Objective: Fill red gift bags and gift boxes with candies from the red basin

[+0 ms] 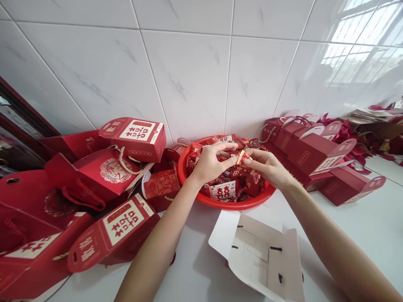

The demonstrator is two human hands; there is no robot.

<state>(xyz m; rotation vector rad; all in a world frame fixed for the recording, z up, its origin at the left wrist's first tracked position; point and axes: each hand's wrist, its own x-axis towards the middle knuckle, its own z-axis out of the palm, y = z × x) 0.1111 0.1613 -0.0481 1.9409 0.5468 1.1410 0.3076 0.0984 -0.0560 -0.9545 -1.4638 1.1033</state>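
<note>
A red plastic basin (231,204) full of red-wrapped candies (223,191) stands against the wall. Above its middle, my left hand (214,162) has its thumb against a small red and gold wrapped candy (241,157), its other fingers stretched apart over the basin. My right hand (267,167) pinches the same candy from the right with thumb and fingertips. Nearer me lies an unfolded carton (255,256), its white inside facing up, with dark cord ends poking through.
Red gift boxes with cord handles (126,222) crowd the left side. More closed red boxes (315,153) are piled at the right, with dark red ribbons behind them. A white tiled wall (189,75) rises behind the basin.
</note>
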